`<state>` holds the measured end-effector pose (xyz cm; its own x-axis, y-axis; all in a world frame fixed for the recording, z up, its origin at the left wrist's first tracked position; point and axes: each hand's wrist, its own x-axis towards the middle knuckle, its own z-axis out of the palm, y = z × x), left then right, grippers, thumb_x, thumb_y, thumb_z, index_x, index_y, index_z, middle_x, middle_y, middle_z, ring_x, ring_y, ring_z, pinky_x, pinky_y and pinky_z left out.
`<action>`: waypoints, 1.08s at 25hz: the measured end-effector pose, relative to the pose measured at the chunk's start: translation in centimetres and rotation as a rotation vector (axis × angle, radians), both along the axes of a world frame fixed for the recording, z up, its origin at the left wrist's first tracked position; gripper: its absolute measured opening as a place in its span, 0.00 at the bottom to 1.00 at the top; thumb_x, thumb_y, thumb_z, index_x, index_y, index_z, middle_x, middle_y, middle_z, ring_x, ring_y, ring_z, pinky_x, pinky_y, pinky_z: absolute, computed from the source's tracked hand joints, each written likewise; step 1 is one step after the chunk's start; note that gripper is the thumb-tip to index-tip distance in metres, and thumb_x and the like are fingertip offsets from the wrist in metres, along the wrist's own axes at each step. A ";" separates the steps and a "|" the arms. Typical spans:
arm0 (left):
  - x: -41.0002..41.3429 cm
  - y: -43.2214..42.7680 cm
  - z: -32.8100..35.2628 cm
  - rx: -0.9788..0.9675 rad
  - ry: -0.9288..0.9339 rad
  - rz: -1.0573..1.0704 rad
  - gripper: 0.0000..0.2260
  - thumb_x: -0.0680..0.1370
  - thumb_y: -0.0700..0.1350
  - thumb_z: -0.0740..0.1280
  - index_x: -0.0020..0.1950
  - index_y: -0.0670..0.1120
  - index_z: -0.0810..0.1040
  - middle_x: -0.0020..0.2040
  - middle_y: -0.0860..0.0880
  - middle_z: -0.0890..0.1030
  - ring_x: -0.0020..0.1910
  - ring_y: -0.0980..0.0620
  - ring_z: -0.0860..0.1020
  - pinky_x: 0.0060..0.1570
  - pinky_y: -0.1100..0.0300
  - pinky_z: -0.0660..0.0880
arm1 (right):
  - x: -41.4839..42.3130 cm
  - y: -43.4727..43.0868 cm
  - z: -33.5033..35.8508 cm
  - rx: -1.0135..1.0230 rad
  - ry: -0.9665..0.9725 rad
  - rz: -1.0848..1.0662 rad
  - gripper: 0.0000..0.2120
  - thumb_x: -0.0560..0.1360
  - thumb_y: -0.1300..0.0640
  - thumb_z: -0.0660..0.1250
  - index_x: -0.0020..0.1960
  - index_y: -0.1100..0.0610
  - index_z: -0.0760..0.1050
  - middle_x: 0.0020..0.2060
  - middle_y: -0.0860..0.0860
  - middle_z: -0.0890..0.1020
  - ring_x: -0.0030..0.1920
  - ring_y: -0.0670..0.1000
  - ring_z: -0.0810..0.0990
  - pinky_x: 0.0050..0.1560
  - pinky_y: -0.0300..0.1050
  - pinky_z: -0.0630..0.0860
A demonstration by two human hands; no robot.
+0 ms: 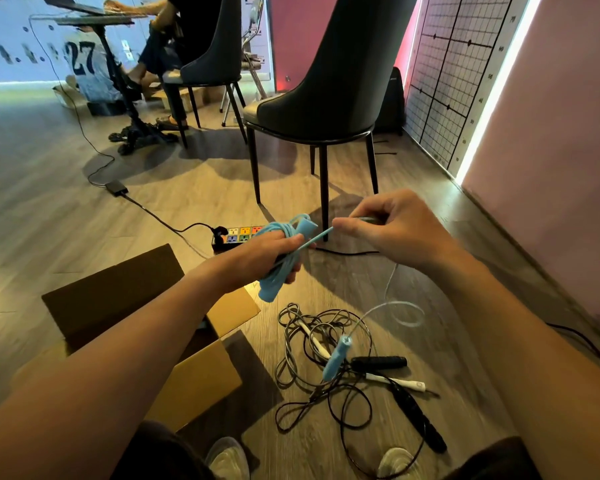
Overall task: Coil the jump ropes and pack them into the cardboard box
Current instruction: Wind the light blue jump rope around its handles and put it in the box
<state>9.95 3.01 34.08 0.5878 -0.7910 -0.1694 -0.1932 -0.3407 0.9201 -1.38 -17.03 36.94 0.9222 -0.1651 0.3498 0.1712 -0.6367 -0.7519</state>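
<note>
My left hand grips a light blue jump rope by one foam handle, with several coils wound round the hand. My right hand pinches the rope's free strand, stretched taut between both hands. From there the strand loops down to the second blue handle, which lies on the floor. Under that handle sits a tangle of black and grey jump ropes with black handles and white handles. An open cardboard box stands on the floor at lower left, partly hidden by my left forearm.
A dark chair stands just beyond my hands, with a colourful power strip and black cables on the wooden floor. A second chair, a table and a seated person are at the back left. A pink wall runs along the right. My shoes show at the bottom.
</note>
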 end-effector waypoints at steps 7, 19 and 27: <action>-0.5 -1.2 0.6 -0.073 0.197 -0.139 0.22 0.86 0.51 0.48 0.59 0.36 0.74 0.37 0.45 0.73 0.33 0.51 0.74 0.38 0.54 0.75 | 0.4 0.0 -0.4 -0.041 -0.196 -0.221 0.12 0.72 0.45 0.76 0.40 0.54 0.84 0.27 0.47 0.77 0.27 0.42 0.72 0.28 0.32 0.66; 0.0 -1.1 2.5 -1.163 0.863 0.106 0.17 0.84 0.50 0.49 0.60 0.42 0.72 0.42 0.46 0.73 0.40 0.51 0.74 0.48 0.55 0.76 | 1.5 1.1 -2.0 -0.006 0.489 -0.005 0.27 0.82 0.39 0.57 0.36 0.58 0.73 0.26 0.49 0.73 0.24 0.47 0.72 0.31 0.42 0.73; 1.5 -0.6 0.4 -0.663 0.213 0.580 0.10 0.86 0.49 0.54 0.64 0.51 0.71 0.47 0.49 0.74 0.47 0.52 0.76 0.54 0.54 0.75 | 0.5 1.3 -0.7 -0.011 0.480 0.162 0.20 0.78 0.43 0.67 0.35 0.56 0.78 0.26 0.47 0.72 0.23 0.44 0.69 0.26 0.38 0.68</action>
